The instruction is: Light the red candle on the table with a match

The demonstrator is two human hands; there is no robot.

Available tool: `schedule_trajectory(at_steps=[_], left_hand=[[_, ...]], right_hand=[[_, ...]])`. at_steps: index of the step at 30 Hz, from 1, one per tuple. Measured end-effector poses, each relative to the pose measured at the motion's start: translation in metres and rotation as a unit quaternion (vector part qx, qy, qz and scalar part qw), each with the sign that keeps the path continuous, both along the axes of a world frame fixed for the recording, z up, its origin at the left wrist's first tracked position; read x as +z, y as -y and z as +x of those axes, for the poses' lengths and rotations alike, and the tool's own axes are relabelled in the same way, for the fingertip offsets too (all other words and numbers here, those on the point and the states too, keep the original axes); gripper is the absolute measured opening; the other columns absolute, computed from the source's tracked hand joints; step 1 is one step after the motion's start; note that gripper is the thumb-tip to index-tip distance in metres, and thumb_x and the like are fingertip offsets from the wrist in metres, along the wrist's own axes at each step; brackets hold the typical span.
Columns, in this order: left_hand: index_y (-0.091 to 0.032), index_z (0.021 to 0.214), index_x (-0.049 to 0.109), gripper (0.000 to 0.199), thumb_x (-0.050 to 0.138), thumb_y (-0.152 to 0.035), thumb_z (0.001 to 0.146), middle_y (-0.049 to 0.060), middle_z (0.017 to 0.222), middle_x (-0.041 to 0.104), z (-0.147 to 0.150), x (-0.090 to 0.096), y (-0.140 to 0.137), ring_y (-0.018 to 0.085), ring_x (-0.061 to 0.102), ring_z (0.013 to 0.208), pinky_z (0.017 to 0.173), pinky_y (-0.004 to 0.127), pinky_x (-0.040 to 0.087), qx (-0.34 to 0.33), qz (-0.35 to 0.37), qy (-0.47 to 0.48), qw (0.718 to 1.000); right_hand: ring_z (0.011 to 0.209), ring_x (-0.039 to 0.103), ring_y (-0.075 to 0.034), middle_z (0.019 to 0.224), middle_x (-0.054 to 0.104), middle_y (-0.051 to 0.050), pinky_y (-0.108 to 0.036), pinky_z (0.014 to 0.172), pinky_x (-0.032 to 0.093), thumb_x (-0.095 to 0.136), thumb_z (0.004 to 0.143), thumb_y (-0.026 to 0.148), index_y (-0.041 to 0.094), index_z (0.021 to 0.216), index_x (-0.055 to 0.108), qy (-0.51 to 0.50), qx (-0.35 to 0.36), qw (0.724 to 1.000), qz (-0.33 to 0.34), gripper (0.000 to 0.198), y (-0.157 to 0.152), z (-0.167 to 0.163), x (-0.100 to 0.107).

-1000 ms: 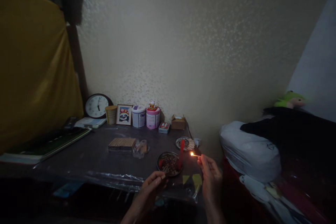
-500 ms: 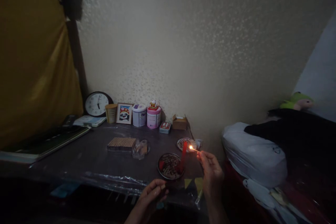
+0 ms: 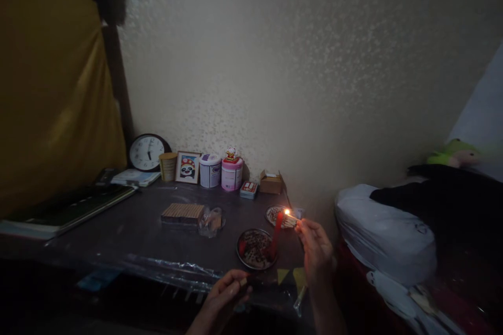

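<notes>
In the head view, the right grip pinches a burning match, its flame just beside the red candle's top. That candle stands in a dish beyond the left grip, which pinches a small tan-ended piece.
</notes>
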State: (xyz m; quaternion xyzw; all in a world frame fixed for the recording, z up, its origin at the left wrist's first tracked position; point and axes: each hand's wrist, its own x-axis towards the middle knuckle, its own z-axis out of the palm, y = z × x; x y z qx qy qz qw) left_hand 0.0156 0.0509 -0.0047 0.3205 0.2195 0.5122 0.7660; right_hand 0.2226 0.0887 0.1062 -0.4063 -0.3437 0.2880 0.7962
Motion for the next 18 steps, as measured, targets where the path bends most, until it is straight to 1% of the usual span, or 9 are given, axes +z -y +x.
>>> schedule_trajectory(at_steps=[3, 6, 11, 14, 18], left_hand=[[-0.018, 0.084, 0.07, 0.027, 0.077, -0.035, 0.064, 0.003, 0.082, 0.071, -0.001, -0.002, -0.001, 0.017, 0.064, 0.081, 0.079, 0.028, 0.043, 0.0, -0.002, -0.012, 1.0], [-0.019, 0.085, 0.07, 0.03, 0.078, -0.038, 0.062, 0.003, 0.084, 0.071, -0.002, -0.004, -0.002, 0.019, 0.064, 0.083, 0.08, 0.029, 0.043, 0.003, -0.009, -0.027, 1.0], [-0.019, 0.083, 0.07, 0.032, 0.079, -0.039, 0.06, 0.002, 0.081, 0.07, -0.002, -0.004, -0.003, 0.017, 0.064, 0.08, 0.077, 0.028, 0.044, 0.004, -0.009, -0.028, 1.0], [-0.019, 0.084, 0.07, 0.033, 0.079, -0.039, 0.06, 0.002, 0.079, 0.07, -0.003, -0.003, -0.003, 0.017, 0.064, 0.08, 0.076, 0.027, 0.044, 0.003, -0.008, -0.03, 1.0], [-0.02, 0.085, 0.07, 0.031, 0.078, -0.038, 0.062, 0.003, 0.083, 0.07, -0.004, -0.001, 0.0, 0.018, 0.063, 0.082, 0.078, 0.028, 0.044, -0.002, -0.006, -0.021, 1.0]], right_hand=[[0.058, 0.06, -0.012, 0.063, 0.066, 0.002, -0.026, 0.06, 0.05, 0.077, 0.054, 0.035, 0.019, 0.069, 0.065, -0.004, 0.003, 1.0, -0.001, 0.025, -0.005, 0.0, -0.002], [0.06, 0.06, -0.013, 0.065, 0.066, 0.002, -0.027, 0.062, 0.049, 0.076, 0.056, 0.035, 0.019, 0.07, 0.066, 0.0, -0.001, 1.0, -0.002, 0.024, -0.011, 0.002, -0.006], [0.062, 0.059, -0.014, 0.067, 0.066, 0.002, -0.028, 0.063, 0.048, 0.075, 0.057, 0.036, 0.019, 0.071, 0.066, 0.006, -0.01, 1.0, -0.008, 0.023, -0.016, 0.003, -0.011], [0.062, 0.059, -0.013, 0.067, 0.066, 0.002, -0.027, 0.063, 0.048, 0.075, 0.057, 0.036, 0.019, 0.071, 0.066, 0.005, -0.009, 1.0, -0.011, 0.024, -0.017, 0.001, -0.01], [0.061, 0.059, -0.013, 0.065, 0.066, 0.002, -0.026, 0.061, 0.048, 0.077, 0.054, 0.036, 0.018, 0.071, 0.067, 0.0, -0.007, 1.0, -0.014, 0.027, -0.017, -0.001, -0.008]])
